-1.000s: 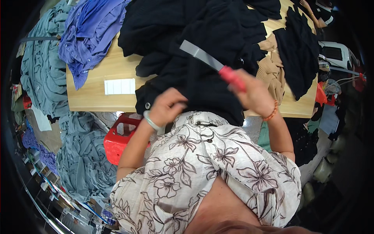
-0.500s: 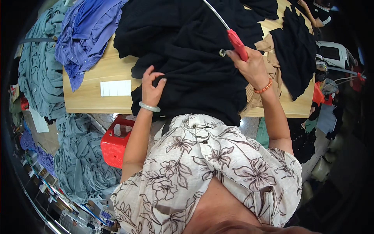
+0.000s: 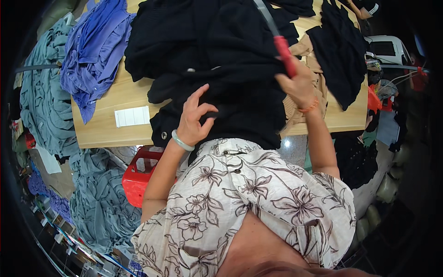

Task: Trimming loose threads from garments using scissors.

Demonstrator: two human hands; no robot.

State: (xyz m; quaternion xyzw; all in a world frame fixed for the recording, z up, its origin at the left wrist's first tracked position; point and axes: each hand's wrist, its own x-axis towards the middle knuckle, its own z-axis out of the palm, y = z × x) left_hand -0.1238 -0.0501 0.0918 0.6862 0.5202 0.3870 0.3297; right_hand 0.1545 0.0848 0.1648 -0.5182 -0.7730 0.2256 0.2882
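In the middle of the frame the left hand [image 3: 194,121] rests on a heap of black knitted fabric [image 3: 221,78], its fingers [image 3: 199,94] curled and half closed, with the thumb and forefinger pinching a small fold of the cloth near the lower edge of the heap. A pale green bangle [image 3: 182,141] sits on that wrist. Toward the upper right the right hand [image 3: 297,85] is closed tight around the red handle of a long tool with a grey metal blade [image 3: 277,32]; the blade runs up and out of the top of the frame, and its tip is out of sight. The black fabric lies across a light wooden bench [image 3: 108,122] and hangs over its near edge against the person's floral cream skirt [image 3: 244,198]. A tan ribbed garment [image 3: 318,87] lies just beside the right hand, partly under the black cloth.

At the upper left a violet-blue shirt [image 3: 87,51] droops over the bench corner, beside grey-green garments [image 3: 39,101]. A red plastic stool [image 3: 138,177] stands below the bench.

The chief risk, as I judge it, is the blade: it is raised just above the soft heap, so a downward slip could snag or slice the knit. The left hand's light pinch could also let the overhanging fabric slide off the bench.
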